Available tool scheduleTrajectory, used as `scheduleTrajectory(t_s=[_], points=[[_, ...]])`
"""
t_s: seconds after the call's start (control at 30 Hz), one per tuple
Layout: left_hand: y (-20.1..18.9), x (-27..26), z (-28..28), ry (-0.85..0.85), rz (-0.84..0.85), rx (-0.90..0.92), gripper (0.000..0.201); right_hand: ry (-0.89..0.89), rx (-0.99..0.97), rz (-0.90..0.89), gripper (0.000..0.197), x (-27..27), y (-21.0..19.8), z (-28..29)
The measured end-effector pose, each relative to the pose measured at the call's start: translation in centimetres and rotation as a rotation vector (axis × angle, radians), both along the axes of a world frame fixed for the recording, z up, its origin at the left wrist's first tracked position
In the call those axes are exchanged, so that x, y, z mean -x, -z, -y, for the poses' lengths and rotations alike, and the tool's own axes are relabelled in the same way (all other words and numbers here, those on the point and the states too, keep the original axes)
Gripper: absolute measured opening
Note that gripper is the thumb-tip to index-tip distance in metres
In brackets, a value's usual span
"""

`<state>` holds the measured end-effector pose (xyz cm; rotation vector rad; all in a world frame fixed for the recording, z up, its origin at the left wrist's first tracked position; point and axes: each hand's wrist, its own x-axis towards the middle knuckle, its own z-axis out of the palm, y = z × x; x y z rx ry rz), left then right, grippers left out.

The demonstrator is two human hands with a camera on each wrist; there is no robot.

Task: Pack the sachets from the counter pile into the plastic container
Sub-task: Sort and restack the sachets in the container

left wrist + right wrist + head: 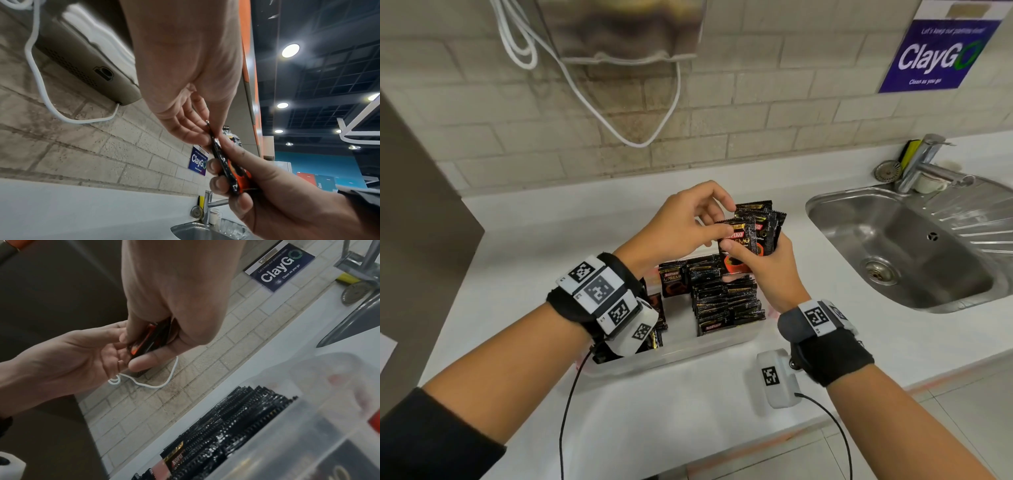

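Above one plastic container [681, 353] on the white bench [688, 411], right hand [767, 270] grips roughly three fanned sachets [753, 233]; left hand [688, 222] fingers [717, 230] pinch the front one. Packed sachets [726, 301] too dense to count.

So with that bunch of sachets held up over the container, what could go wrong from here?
The right hand grips a fanned bunch of sachets while the left hand pinches their tops; one could slip out onto the counter. The plastic container already holds tightly packed rows, so pushing the bunch in might crumple or topple them.
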<state>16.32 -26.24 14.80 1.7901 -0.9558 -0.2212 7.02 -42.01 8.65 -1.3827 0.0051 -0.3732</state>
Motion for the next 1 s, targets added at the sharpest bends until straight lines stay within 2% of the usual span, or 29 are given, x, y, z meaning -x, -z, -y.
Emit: scheduleTrajectory(t_s=[0.13, 0.33, 0.47, 0.57, 0.77, 1.0], points=[[-0.5, -0.4, -0.8, 0.017, -0.004, -0.083, 0.025, 0.007, -0.006, -0.008, 0.037, 0.2, 0.6, 0.3], [-0.5, -2.3, -3.5, -0.107, 0.000, -0.243, 0.014, 0.076, -0.025, -0.068, 0.030, 0.3, 2.1, 1.2], [0.9, -3.6, -4.8, -0.182, 0.052, -0.407, 0.017, 0.108, 0.006, -0.092, 0.014, 0.4, 3.6, 1.6], [2.4, -3.8, -5.1, -0.186, 0.082, -0.548, 0.023, 0.115, 0.029, -0.100, 0.018, 0.4, 4.6, 1.5], [4.8, -3.4, -4.4, -0.209, 0.168, -0.774, 0.018, 0.150, 0.127, -0.100, 0.018, 0.5, 5.3, 1.3], [4.4, -4.2, -4.9, -0.263, 0.187, -0.804, 0.014, 0.174, 0.124, -0.133, 0.014, 1.1, 6.0, 1.2]])
